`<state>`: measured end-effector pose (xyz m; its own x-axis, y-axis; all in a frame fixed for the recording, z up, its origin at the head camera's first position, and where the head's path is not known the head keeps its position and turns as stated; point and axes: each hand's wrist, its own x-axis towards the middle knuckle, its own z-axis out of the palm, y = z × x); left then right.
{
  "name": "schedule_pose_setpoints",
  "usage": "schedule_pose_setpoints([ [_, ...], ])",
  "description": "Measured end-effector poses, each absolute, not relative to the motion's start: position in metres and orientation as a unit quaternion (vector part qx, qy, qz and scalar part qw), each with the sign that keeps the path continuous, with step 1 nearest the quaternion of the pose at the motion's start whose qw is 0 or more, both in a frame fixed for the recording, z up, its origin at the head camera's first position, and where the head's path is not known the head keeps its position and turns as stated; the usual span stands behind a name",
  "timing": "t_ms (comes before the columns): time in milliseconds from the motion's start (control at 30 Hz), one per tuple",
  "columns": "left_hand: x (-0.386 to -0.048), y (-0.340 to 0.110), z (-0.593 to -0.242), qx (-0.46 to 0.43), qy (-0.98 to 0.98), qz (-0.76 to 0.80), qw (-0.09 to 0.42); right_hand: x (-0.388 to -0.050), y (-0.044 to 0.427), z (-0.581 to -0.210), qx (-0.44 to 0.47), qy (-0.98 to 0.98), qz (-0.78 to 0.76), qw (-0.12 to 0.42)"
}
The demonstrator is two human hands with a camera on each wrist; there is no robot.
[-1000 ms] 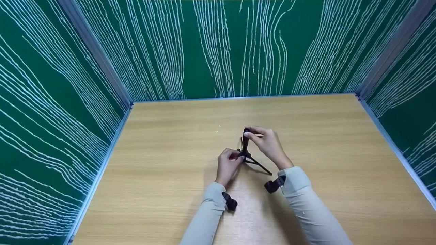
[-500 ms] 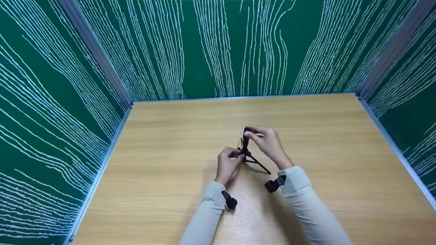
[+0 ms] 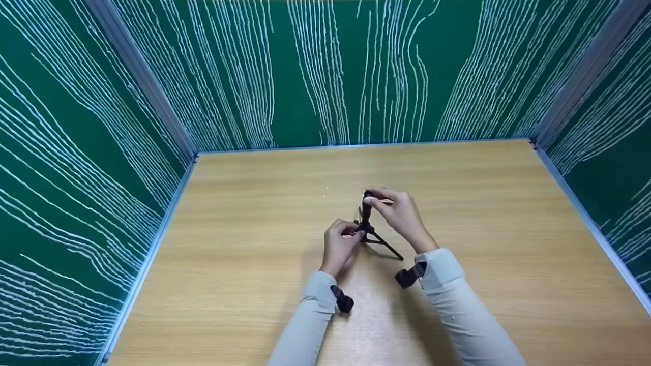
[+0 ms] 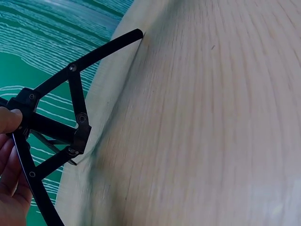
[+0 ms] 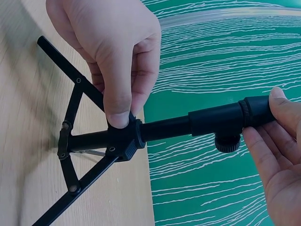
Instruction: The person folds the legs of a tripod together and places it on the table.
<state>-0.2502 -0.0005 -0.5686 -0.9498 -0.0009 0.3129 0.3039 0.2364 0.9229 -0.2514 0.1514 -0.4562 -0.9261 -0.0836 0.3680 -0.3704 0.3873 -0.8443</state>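
A small black tripod stands on the table with its legs spread and braced by short struts. My left hand pinches the collar where the legs join, thumb pressed on it in the right wrist view. My right hand holds the top of the centre column between thumb and fingers. Below that grip a ribbed knob sticks out from the column. In the left wrist view the legs and struts show plainly, with only the left hand's thumb and some fingertips at the edge.
The wooden table is bounded at the back and sides by green panels with wavy white lines. Small pale specks lie beyond the tripod. A black wrist camera sits on the left sleeve, another camera on the right.
The near right leg's tip has shifted very slightly left and up. Both hands keep their grips in nearly the same place.
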Motion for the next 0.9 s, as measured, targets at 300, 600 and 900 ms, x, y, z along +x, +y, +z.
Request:
schedule_pose_setpoints([
  [300,-0.2486,-0.0022,-0.5694,-0.11,-0.78,-0.601,0.138,-0.2497,0.1507,-0.4564,0.147,-0.824,0.529,0.138],
  [600,-0.2494,-0.003,-0.5696,-0.099,-0.774,-0.61,0.137,-0.2475,0.1484,-0.4552,0.15,-0.826,0.523,0.145],
  [900,-0.2495,-0.0036,-0.5639,-0.097,-0.766,-0.624,0.124,-0.2483,0.1488,-0.456,0.15,-0.829,0.518,0.148],
])
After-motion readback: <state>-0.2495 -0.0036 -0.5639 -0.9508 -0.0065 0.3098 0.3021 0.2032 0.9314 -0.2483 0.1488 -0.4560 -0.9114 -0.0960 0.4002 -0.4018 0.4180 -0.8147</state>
